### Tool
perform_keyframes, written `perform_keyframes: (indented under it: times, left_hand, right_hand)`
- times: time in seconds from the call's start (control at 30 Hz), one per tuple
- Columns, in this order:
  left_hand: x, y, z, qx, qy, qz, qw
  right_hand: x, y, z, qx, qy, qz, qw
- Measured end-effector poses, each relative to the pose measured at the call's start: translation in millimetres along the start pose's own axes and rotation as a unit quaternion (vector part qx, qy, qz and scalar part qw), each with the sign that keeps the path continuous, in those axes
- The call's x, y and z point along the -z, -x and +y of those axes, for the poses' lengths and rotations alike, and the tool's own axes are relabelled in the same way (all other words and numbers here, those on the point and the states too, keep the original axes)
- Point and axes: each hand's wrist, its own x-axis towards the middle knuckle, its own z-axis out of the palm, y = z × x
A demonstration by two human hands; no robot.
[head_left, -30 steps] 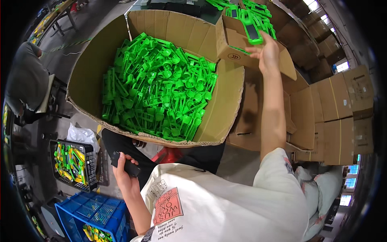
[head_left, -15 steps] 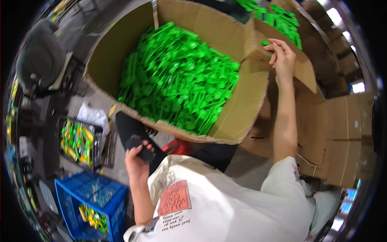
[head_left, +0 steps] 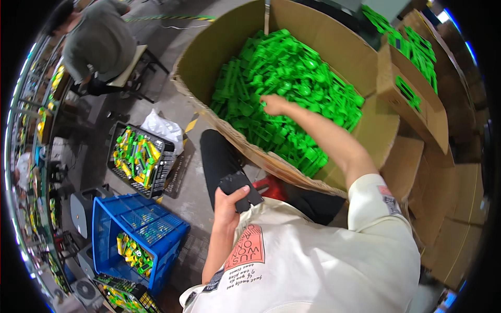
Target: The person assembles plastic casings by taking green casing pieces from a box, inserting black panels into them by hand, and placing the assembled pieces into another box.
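Note:
A large open cardboard box [head_left: 209,31] in front of me holds a heap of bright green plastic parts [head_left: 308,78]. My right hand [head_left: 275,105] reaches into the heap from the right, its fingers closed at a green part on top; the fingertips are partly hidden. My left hand [head_left: 225,206] is over my lap, thumb on top, closed around a black flat rectangular object [head_left: 241,189] that I cannot identify more closely. Green pieces [head_left: 408,94] lie in a narrow cardboard tray [head_left: 389,78] at the box's right side.
Left of my legs stand a black crate [head_left: 168,167] of green and yellow parts and a blue crate [head_left: 169,229] with similar pieces. A white plastic bag [head_left: 162,130] lies by the black crate. At far left a person [head_left: 99,41] sits near a bench. More cardboard [head_left: 443,203] stands right.
My right hand has moved from beside the cardboard tray leftward into the green heap. Green pieces now show in the tray. The left hand still holds the black object. The view has shifted left.

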Motion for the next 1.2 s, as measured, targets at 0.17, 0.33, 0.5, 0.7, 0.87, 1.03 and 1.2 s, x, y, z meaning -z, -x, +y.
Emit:
perform_keyframes:
  times: [0.17,0.33,0.5,0.7,0.87,1.03,1.2]
  left_hand:
    - [19,-17,-2,0.024,0.025,-0.015,0.999]
    - [36,-16,6,-0.012,0.024,-0.004,1.0]
    - [45,-21,4,-0.033,0.013,0.012,0.999]
    - [37,-23,12,-0.049,0.035,-0.022,0.998]
    - [13,-27,17,-0.102,0.042,-0.023,0.994]
    - [-28,-28,12,-0.155,0.047,-0.036,0.986]
    - [-55,-10,0,-0.199,0.063,-0.069,0.976]
  right_hand:
    - [-150,-81,52,0.076,-0.076,0.11,0.988]
    - [-193,-121,117,0.027,-0.178,0.134,0.975]
    - [-168,-114,99,0.08,-0.125,0.141,0.979]
    - [-6,12,-2,0.038,-0.254,-0.099,0.961]
    - [86,110,-34,-0.108,-0.525,-0.009,0.844]
    - [111,218,-109,-0.111,-0.595,0.046,0.795]
    - [91,280,-169,-0.023,-0.442,0.043,0.896]
